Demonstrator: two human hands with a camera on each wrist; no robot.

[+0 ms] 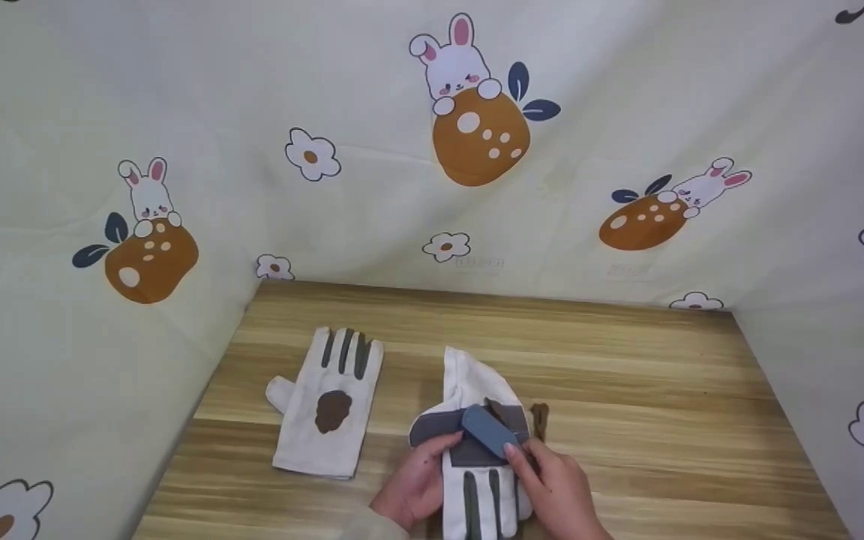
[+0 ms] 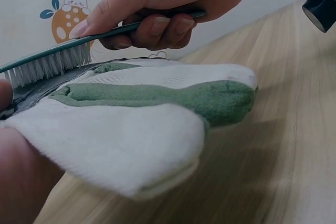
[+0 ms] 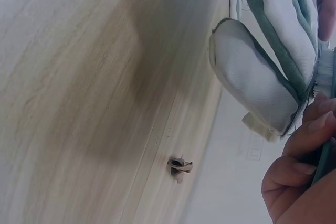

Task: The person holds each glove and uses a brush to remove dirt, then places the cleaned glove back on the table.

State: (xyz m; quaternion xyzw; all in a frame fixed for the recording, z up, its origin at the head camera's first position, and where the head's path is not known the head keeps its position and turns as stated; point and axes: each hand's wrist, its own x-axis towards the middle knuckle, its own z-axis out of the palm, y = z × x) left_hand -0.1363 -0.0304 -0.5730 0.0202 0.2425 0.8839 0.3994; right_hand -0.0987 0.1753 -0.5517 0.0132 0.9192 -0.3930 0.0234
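A white work glove (image 1: 473, 382) with a dark grey palm patch and green strips along its fingers is held up by my left hand (image 1: 421, 476), thumb over its edge. Its fingers point toward me. My right hand (image 1: 556, 480) grips a blue-green brush (image 1: 488, 433). In the left wrist view the brush's white bristles (image 2: 52, 66) press down on the grey patch, and my right fingers (image 2: 152, 30) curl round its handle. Close to the brush, a brown mark (image 1: 503, 411) shows on the held glove. In the right wrist view the bristles appear beside the glove (image 3: 257, 77).
A second white glove (image 1: 301, 442) with a brown patch (image 1: 333, 411) lies flat at the left of the wooden table (image 1: 627, 360). Right of the held glove is a small brown crumpled thing (image 1: 541, 421). Fabric printed with rabbits (image 1: 372, 210) encloses the table's back and sides.
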